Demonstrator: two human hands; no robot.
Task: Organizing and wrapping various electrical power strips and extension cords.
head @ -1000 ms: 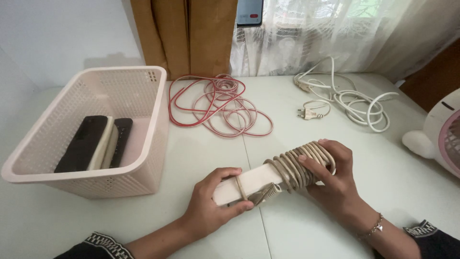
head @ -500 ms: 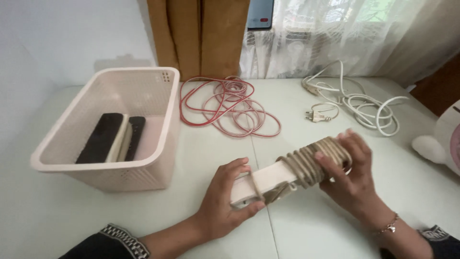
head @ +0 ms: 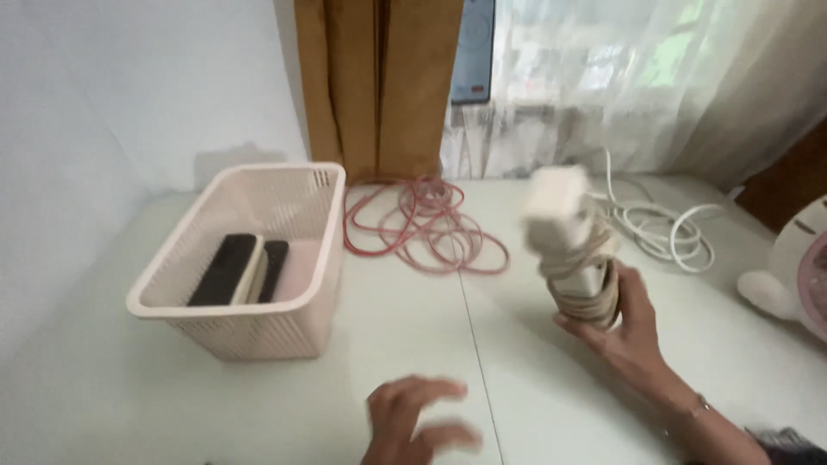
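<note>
The right hand (head: 622,323) is holding a white power strip (head: 568,250) upright above the table (head: 413,362), its fingers clamped around the lower half, where the strip's own cord is wound in tight loops. The grip sits low on a tall, top-heavy thing, so the strip may be tipping out of the hand, or the cord loops may be slipping loose and unwinding. The left hand (head: 418,426) is hovering low over the table, empty, fingers apart and blurred. A pink basket (head: 250,258) is sitting to the left, with a red cable (head: 422,228) and a white cable (head: 663,228) lying behind.
</note>
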